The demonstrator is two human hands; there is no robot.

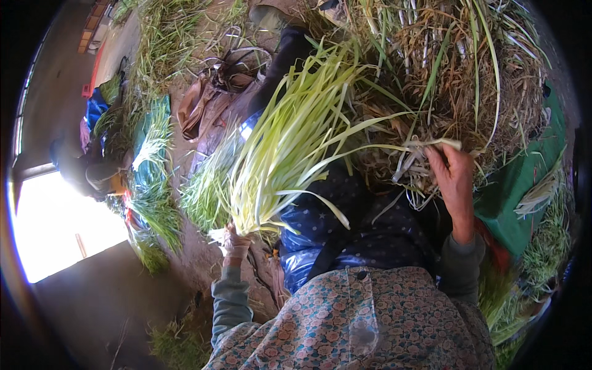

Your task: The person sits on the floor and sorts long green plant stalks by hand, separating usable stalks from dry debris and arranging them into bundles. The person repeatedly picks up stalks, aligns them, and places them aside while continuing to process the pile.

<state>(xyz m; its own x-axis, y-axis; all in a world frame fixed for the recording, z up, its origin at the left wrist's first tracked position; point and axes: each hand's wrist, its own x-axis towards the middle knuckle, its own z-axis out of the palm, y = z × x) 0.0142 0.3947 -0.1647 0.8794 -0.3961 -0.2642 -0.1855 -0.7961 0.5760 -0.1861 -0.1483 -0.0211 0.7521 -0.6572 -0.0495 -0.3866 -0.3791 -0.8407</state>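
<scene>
My left hand, wrapped in a pale covering, is closed around the base of a bundle of long yellow-green leafy stalks. Their leaves fan out upward and over my legs. My right hand is raised at the right and pinches a pale, withered leaf strip between thumb and fingers. Just left of it lies a tangle of whitish peeled leaves, beside the large heap of dry, brownish stalks and roots. A floral apron covers my front.
A brown bag lies on the earthen floor, with more green stalks near it. At the left, another person bends near green bundles by a bright opening. A green sheet lies at the right.
</scene>
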